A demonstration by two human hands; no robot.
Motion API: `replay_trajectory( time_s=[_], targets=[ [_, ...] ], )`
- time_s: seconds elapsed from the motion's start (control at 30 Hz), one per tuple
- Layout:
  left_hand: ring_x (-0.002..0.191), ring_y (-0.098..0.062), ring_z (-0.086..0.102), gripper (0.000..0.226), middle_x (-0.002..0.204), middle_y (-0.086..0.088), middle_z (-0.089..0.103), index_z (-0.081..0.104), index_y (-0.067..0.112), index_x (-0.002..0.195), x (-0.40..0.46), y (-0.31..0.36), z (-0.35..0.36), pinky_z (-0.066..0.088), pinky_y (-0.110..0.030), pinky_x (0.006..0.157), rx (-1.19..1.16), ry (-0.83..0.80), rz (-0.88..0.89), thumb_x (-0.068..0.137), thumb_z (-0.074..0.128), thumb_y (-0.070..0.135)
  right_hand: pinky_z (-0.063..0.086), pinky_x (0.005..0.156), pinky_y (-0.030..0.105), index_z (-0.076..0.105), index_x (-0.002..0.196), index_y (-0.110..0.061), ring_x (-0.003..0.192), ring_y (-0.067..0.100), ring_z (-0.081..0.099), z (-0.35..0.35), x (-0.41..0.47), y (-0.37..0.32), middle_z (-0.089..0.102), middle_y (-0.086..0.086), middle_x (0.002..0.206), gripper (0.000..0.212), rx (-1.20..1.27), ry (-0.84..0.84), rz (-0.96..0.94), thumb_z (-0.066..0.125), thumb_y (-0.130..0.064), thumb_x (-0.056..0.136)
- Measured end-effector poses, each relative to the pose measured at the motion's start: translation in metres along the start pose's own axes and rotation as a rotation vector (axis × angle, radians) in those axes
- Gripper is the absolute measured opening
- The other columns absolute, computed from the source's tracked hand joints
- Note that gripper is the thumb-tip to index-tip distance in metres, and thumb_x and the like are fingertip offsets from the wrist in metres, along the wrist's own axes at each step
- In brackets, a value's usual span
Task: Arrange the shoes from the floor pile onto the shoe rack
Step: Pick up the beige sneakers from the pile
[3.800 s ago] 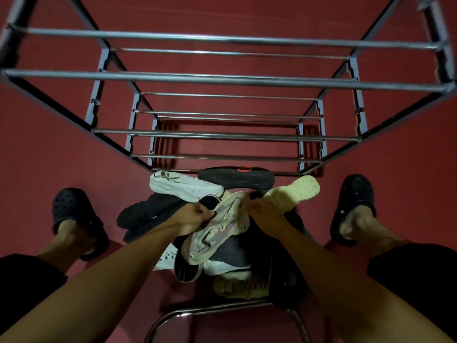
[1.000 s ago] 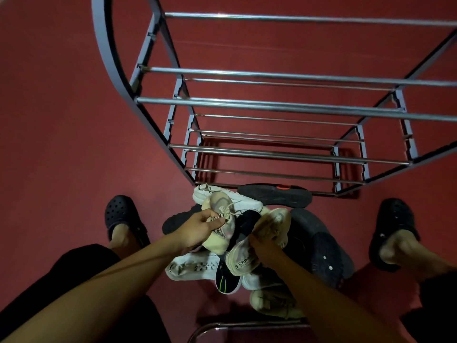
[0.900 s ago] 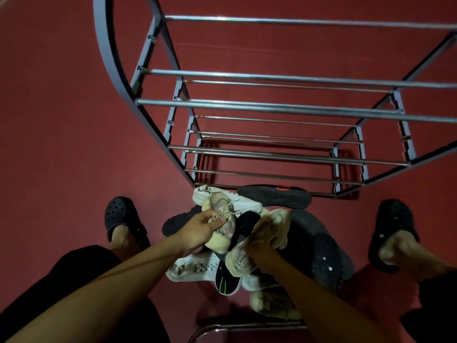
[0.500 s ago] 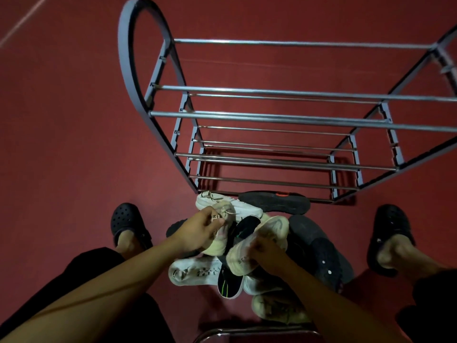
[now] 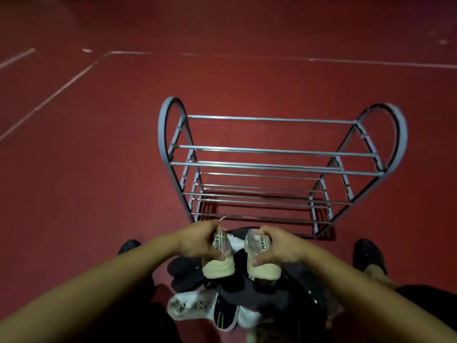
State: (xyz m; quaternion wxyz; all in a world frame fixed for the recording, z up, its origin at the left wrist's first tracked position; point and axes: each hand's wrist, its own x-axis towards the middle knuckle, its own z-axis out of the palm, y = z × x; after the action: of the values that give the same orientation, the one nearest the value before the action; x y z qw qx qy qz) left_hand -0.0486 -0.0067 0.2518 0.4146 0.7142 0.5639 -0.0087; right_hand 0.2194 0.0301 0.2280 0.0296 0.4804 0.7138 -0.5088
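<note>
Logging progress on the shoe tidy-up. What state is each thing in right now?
Left hand: grips one beige sneaker, lifted.
Right hand: grips matching sneaker, lifted.
Shoe rack: upright, no shoes on visible rails.
Floor pile: remaining shoes jumbled.

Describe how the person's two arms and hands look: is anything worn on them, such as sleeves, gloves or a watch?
Both forearms are bare up to the frame's edge, with no sleeves in view. The left hand and the right hand wear no gloves, and no watch, ring or bracelet shows. The picture is dim, so small details might be missed.
</note>
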Motion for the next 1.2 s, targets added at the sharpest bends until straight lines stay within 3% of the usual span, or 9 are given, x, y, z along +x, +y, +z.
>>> replay_trajectory(
  time_s=[0.1, 0.23, 0.43, 0.5, 0.6, 0.8, 0.97, 1.1, 1.2],
  targets=[
    [0.076, -0.003, 0.053, 0.046, 0.09, 0.016, 0.056, 0.047, 0.029, 0.1, -0.036, 0.022, -0.02, 0.038, -0.007, 0.061, 0.034, 0.089, 0.039, 0.076, 0.085, 0.039, 0.049, 0.066, 0.02, 0.054, 0.112, -0.029, 0.079, 0.004, 0.059, -0.023, -0.023, -0.037, 0.062, -0.013, 0.092, 0.067, -0.079, -0.003, -0.061, 0.088, -0.052, 0.058],
    [0.078, -0.022, 0.058, 0.049, 0.09, -0.003, 0.062, 0.043, 0.038, 0.089, -0.073, 0.044, -0.048, 0.046, -0.034, 0.067, 0.085, 0.202, 0.026, 0.07, 0.086, 0.05, 0.052, 0.086, 0.038, 0.056, 0.111, -0.03, 0.099, 0.016, 0.061, -0.044, -0.053, -0.085, 0.063, -0.004, 0.109, 0.072, -0.178, 0.055, -0.17, 0.086, -0.061, 0.053],
    [0.071, -0.011, 0.051, 0.051, 0.088, -0.003, 0.064, 0.051, 0.03, 0.094, -0.122, 0.078, -0.077, 0.041, -0.029, 0.062, 0.031, 0.32, 0.014, 0.066, 0.089, 0.05, 0.051, 0.087, 0.035, 0.057, 0.109, -0.022, 0.097, 0.013, 0.062, -0.057, -0.092, -0.139, 0.065, -0.006, 0.107, 0.067, -0.264, 0.138, -0.301, 0.088, -0.051, 0.058],
    [0.068, -0.008, 0.05, 0.055, 0.082, 0.003, 0.06, 0.051, 0.03, 0.092, -0.138, 0.09, -0.086, 0.04, -0.028, 0.061, 0.004, 0.341, 0.019, 0.06, 0.09, 0.054, 0.049, 0.078, 0.031, 0.057, 0.106, -0.022, 0.085, 0.01, 0.059, -0.062, -0.103, -0.152, 0.064, -0.006, 0.099, 0.062, -0.29, 0.155, -0.335, 0.089, -0.048, 0.059],
    [0.074, -0.017, 0.056, 0.07, 0.087, -0.005, 0.064, 0.055, 0.024, 0.095, -0.156, 0.103, -0.098, 0.047, -0.04, 0.068, 0.003, 0.391, 0.036, 0.051, 0.087, 0.066, 0.042, 0.066, 0.029, 0.057, 0.103, -0.023, 0.072, 0.007, 0.049, -0.07, -0.117, -0.168, 0.06, -0.007, 0.089, 0.06, -0.319, 0.213, -0.361, 0.089, -0.048, 0.059],
    [0.078, -0.018, 0.055, 0.053, 0.094, -0.006, 0.065, 0.055, 0.018, 0.095, -0.153, 0.116, -0.107, 0.045, -0.034, 0.066, 0.19, 0.547, 0.07, 0.065, 0.091, 0.043, 0.032, 0.058, 0.029, 0.052, 0.095, -0.019, 0.07, 0.013, 0.043, -0.079, -0.116, -0.182, 0.05, -0.007, 0.079, 0.055, -0.397, 0.409, -0.388, 0.09, -0.04, 0.062],
    [0.083, -0.014, 0.048, 0.05, 0.096, -0.001, 0.054, 0.052, 0.02, 0.09, -0.111, 0.102, -0.118, 0.041, -0.03, 0.065, 0.193, 0.656, 0.063, 0.067, 0.089, 0.044, 0.034, 0.068, 0.031, 0.05, 0.093, -0.015, 0.085, 0.018, 0.046, -0.089, -0.08, -0.182, 0.049, -0.004, 0.092, 0.051, -0.49, 0.545, -0.38, 0.087, -0.038, 0.066],
    [0.098, -0.017, 0.045, 0.044, 0.101, 0.002, 0.054, 0.049, 0.021, 0.089, -0.069, 0.084, -0.131, 0.045, -0.034, 0.079, 0.234, 0.653, 0.083, 0.072, 0.088, 0.032, 0.037, 0.077, 0.031, 0.045, 0.093, -0.021, 0.098, 0.018, 0.045, -0.105, -0.037, -0.177, 0.045, -0.006, 0.101, 0.051, -0.521, 0.562, -0.386, 0.085, -0.039, 0.067],
    [0.097, -0.017, 0.042, 0.042, 0.1, 0.002, 0.05, 0.048, 0.018, 0.089, -0.04, 0.07, -0.144, 0.039, -0.031, 0.077, 0.282, 0.654, 0.082, 0.074, 0.086, 0.025, 0.04, 0.078, 0.032, 0.048, 0.101, -0.018, 0.096, 0.017, 0.042, -0.117, -0.012, -0.177, 0.042, -0.006, 0.103, 0.049, -0.51, 0.597, -0.376, 0.083, -0.035, 0.072]
  ],
)
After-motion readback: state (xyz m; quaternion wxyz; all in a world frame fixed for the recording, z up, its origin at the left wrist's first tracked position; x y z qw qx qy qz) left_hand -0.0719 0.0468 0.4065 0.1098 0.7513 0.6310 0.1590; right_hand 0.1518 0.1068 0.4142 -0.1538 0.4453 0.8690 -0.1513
